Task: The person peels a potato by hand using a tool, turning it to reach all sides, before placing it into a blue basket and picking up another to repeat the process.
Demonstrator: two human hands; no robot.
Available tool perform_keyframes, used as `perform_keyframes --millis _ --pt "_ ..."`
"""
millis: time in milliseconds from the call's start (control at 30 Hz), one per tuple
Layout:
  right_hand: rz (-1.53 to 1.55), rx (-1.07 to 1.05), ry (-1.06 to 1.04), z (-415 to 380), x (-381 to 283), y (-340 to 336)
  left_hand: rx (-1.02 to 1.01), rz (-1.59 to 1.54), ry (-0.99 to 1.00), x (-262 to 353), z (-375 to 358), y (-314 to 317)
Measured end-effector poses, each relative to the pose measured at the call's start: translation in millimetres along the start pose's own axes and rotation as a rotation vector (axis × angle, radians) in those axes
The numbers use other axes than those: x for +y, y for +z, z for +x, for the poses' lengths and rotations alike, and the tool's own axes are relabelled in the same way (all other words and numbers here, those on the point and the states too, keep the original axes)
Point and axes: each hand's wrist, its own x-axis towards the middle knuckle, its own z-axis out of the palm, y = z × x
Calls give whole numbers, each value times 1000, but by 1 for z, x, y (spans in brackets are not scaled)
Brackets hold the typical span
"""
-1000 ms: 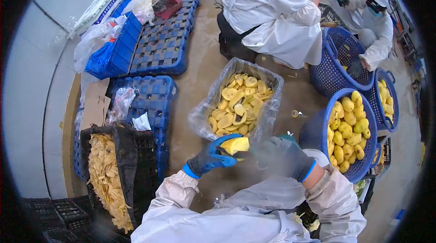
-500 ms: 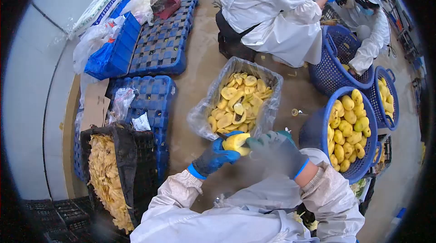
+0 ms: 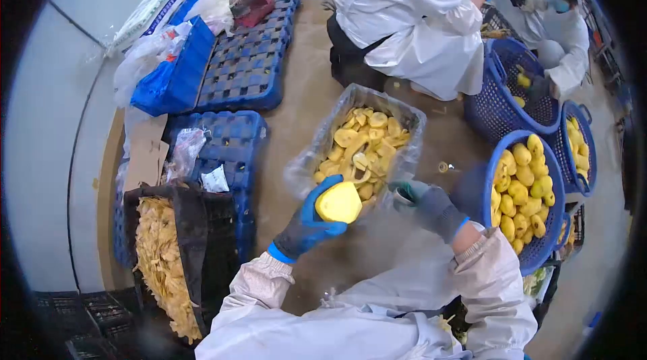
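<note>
My left hand point(image 3: 309, 222), in a blue and dark glove, grips a yellow fruit point(image 3: 339, 203) with a flat, pale yellow cut face turned up. To its right, my right hand point(image 3: 435, 208) in a grey-green glove has its fingers curled; a small thing seems to be at the fingertips, but I cannot make it out. Both hands are over the near edge of a crate lined with clear plastic point(image 3: 412, 151), which holds yellow fruit slices point(image 3: 371, 144). The hands are apart, and the right one does not touch the fruit.
A blue basket of whole yellow fruit point(image 3: 522, 191) stands at the right, near more blue baskets. Two people in white, one a co-worker point(image 3: 411, 30) with fruit in hand, are beyond. Blue pallets point(image 3: 249, 57) and a black crate of pale shreds point(image 3: 158, 252) are left.
My right hand has moved right, away from the fruit. My left hand has turned the fruit so that its cut face shows. A strip now lies across the slices in the crate.
</note>
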Motion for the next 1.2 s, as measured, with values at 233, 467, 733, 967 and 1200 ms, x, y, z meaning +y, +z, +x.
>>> perform_keyframes --millis 233,467,733,967,1200 --pt "-2 193 -318 -21 -30 -13 18 -2 83 -9 5 -7" --pt "-97 245 -371 -38 -38 12 -28 -457 64 3 5 0" --pt "-267 115 -322 -46 -44 10 52 -1080 -93 -26 20 18" --pt "-423 158 -428 -44 -53 8 -58 -899 -99 -28 14 12" --pt "-402 118 -378 -29 -60 15 -152 -741 4 -15 15 23"
